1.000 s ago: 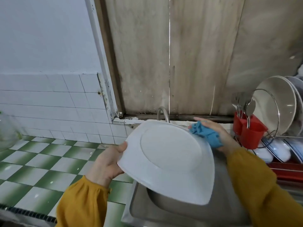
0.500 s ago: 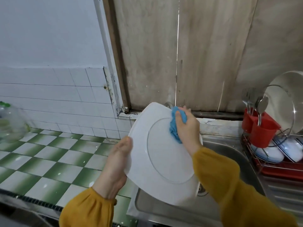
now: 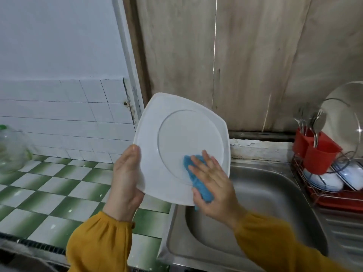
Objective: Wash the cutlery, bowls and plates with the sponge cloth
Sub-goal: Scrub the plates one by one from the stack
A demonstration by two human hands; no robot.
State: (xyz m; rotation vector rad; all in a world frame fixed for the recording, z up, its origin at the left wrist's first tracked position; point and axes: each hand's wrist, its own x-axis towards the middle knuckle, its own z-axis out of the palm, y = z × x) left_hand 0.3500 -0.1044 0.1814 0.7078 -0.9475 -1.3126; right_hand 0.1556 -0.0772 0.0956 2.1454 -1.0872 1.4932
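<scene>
A white square plate (image 3: 182,134) with a round well stands almost upright above the left edge of the steel sink (image 3: 261,195). My left hand (image 3: 125,179) grips its lower left rim, thumb on the front. My right hand (image 3: 214,183) lies flat on the plate's lower right part, fingers straight, pressing a blue sponge cloth (image 3: 198,181) against it. The cloth sticks out under my palm and over the plate's bottom edge.
A red dish rack (image 3: 334,195) at the right holds bowls (image 3: 324,179), a glass lid (image 3: 345,114) and a red cutlery cup (image 3: 318,152) with spoons. A green-and-white tiled counter (image 3: 49,185) lies left, with a clear jar (image 3: 11,150) at its far edge. A wooden board stands behind the sink.
The plate tipped up from nearly flat to almost upright. My right hand with the cloth slid from the plate's top edge down across its face to the lower right.
</scene>
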